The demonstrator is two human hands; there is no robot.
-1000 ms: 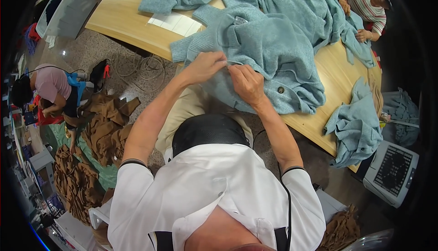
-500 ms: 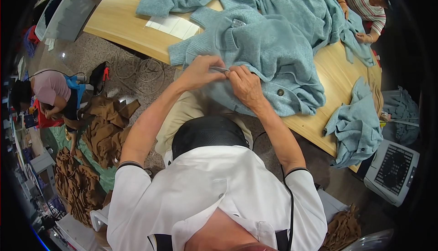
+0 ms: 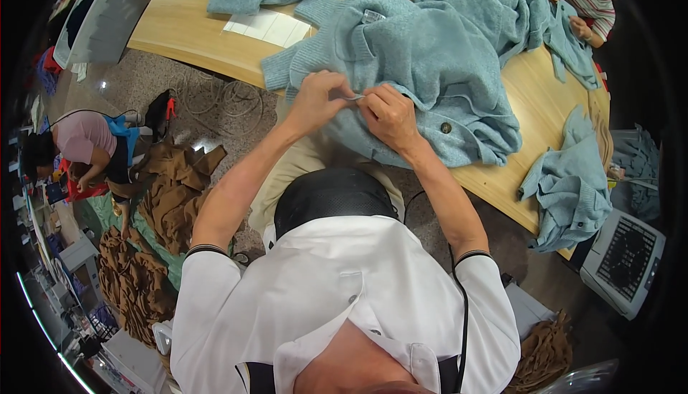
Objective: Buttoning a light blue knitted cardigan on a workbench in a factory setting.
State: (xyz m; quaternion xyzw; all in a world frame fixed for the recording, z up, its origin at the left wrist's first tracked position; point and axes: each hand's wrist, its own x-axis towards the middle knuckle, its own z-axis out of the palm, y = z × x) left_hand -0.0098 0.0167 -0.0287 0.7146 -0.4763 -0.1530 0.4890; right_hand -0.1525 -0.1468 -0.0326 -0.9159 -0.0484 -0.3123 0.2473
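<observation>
A light blue knitted cardigan (image 3: 444,57) lies bunched at the near edge of the table, part of it hanging over toward my lap. My left hand (image 3: 320,99) pinches a narrow edge of the knit between thumb and fingers. Close beside it, my right hand (image 3: 389,113) grips the same edge with bent fingers. A thin strip of knit shows between the two hands. To the right of my right hand, a dark round button (image 3: 446,128) sits on the cardigan's front band. What lies under my fingertips is hidden.
More blue knitwear (image 3: 473,0) covers the wooden table (image 3: 179,18), with a white sheet (image 3: 266,32) on its left. A separate blue garment (image 3: 570,193) hangs over the right corner. A co-worker (image 3: 584,0) handles knitwear at far right. Brown garments (image 3: 132,272) lie at left near another person (image 3: 86,140).
My hands stay pinched on the cardigan edge, and the left one has shifted slightly. The whole view has moved a little. The far-right co-worker's hands have changed position.
</observation>
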